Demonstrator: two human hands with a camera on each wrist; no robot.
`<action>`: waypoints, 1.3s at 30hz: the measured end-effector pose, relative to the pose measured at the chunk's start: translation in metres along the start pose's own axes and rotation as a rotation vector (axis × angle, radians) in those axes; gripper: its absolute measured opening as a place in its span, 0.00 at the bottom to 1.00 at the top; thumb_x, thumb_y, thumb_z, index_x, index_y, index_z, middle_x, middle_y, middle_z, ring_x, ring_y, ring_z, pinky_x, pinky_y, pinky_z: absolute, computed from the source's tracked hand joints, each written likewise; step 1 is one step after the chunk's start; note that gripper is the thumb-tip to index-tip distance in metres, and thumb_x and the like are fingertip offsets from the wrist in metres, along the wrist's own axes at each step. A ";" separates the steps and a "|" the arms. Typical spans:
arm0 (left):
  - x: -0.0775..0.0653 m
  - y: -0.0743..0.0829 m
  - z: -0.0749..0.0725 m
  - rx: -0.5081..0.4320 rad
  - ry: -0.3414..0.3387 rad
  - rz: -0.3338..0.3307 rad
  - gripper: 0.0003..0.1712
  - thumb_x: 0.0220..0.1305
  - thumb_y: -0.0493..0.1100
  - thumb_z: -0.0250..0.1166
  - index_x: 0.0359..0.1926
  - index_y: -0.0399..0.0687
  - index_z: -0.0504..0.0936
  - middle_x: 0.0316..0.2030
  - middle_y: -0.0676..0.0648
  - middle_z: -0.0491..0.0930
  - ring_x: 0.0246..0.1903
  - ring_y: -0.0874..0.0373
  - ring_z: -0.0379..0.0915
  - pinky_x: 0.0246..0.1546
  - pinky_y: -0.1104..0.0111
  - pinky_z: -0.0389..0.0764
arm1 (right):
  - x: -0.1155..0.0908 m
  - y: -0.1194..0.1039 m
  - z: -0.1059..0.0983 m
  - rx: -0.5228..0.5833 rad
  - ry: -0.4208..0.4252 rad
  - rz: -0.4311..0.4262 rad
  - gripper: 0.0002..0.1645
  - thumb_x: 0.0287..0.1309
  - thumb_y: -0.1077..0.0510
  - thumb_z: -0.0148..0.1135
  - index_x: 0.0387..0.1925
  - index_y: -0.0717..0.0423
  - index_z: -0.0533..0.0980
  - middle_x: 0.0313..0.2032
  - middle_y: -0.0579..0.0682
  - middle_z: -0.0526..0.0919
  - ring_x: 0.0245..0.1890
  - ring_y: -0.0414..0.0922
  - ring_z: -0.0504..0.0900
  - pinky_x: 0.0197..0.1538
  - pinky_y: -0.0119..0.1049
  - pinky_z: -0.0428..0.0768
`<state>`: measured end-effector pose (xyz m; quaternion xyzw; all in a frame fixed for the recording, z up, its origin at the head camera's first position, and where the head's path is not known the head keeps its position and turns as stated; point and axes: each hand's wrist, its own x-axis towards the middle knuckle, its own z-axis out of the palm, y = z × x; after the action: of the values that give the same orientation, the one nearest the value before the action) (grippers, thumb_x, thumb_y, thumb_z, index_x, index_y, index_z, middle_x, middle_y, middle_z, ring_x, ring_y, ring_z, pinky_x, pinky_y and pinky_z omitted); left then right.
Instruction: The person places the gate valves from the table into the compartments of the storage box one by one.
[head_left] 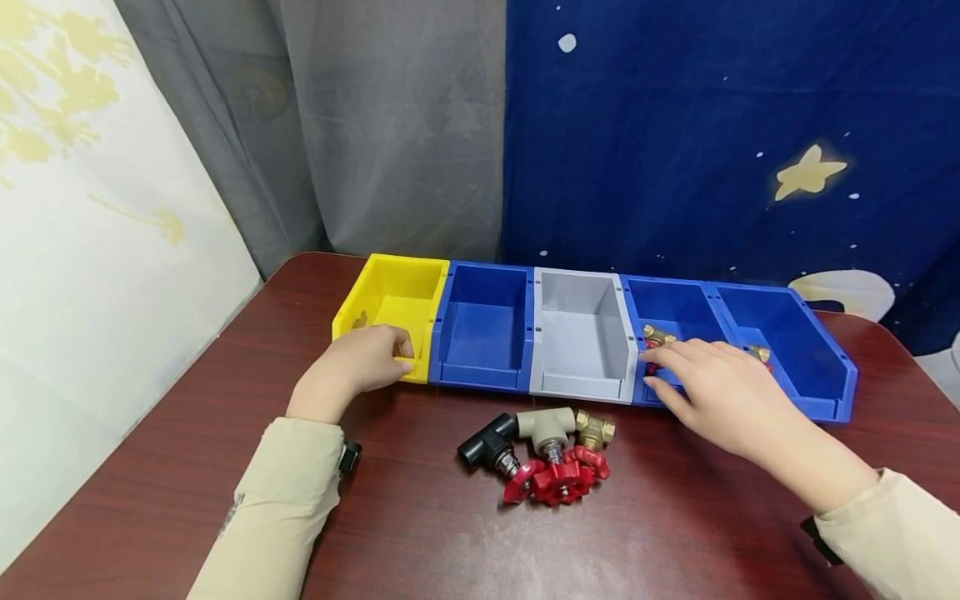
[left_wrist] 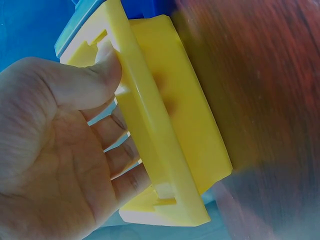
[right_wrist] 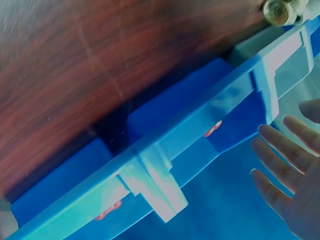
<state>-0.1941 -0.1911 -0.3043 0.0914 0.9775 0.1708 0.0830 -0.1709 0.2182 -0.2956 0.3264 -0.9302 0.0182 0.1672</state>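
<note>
At the left end of the bin row, my left hand holds the front lip of a yellow bin. Its thumb lies at the lip and its fingers reach inside, as the left wrist view shows; their tips are hidden. My right hand hovers over the fronts of the two right-hand blue bins, fingers extended and holding nothing. Beneath it, a brass valve sits in the nearer blue bin. Another brass valve shows partly in the end blue bin; the hand covers the rest.
A blue bin and a grey bin stand mid-row. In front lie a black tee valve, a beige tee valve and a brass valve, with red handwheels. Curtains hang behind the table.
</note>
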 end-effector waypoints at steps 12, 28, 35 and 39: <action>0.000 0.000 -0.001 0.001 0.002 -0.003 0.07 0.64 0.44 0.66 0.35 0.45 0.80 0.21 0.48 0.72 0.32 0.51 0.71 0.38 0.59 0.71 | -0.007 -0.021 0.006 0.047 0.039 -0.090 0.16 0.56 0.54 0.69 0.46 0.55 0.82 0.41 0.51 0.85 0.41 0.50 0.84 0.44 0.51 0.80; -0.001 -0.001 -0.001 -0.001 0.001 0.001 0.07 0.64 0.44 0.66 0.35 0.44 0.80 0.21 0.48 0.72 0.32 0.51 0.71 0.38 0.59 0.71 | -0.013 -0.038 0.017 0.068 -0.022 -0.178 0.22 0.57 0.47 0.70 0.50 0.53 0.81 0.45 0.48 0.84 0.45 0.48 0.83 0.47 0.49 0.80; -0.001 0.000 -0.001 0.006 0.004 0.004 0.07 0.64 0.44 0.66 0.35 0.45 0.80 0.21 0.48 0.72 0.32 0.51 0.71 0.39 0.59 0.71 | -0.016 -0.043 0.020 0.071 -0.093 -0.223 0.27 0.57 0.46 0.70 0.54 0.54 0.79 0.49 0.49 0.83 0.48 0.48 0.82 0.51 0.49 0.79; 0.000 0.000 -0.001 0.003 0.005 0.008 0.07 0.64 0.44 0.66 0.34 0.45 0.80 0.21 0.48 0.72 0.32 0.51 0.71 0.38 0.59 0.71 | -0.017 -0.045 0.022 0.079 -0.142 -0.235 0.30 0.55 0.49 0.70 0.57 0.57 0.77 0.52 0.51 0.81 0.51 0.49 0.81 0.53 0.50 0.77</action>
<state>-0.1941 -0.1918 -0.3035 0.0949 0.9776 0.1699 0.0800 -0.1376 0.1894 -0.3252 0.4397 -0.8936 0.0118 0.0891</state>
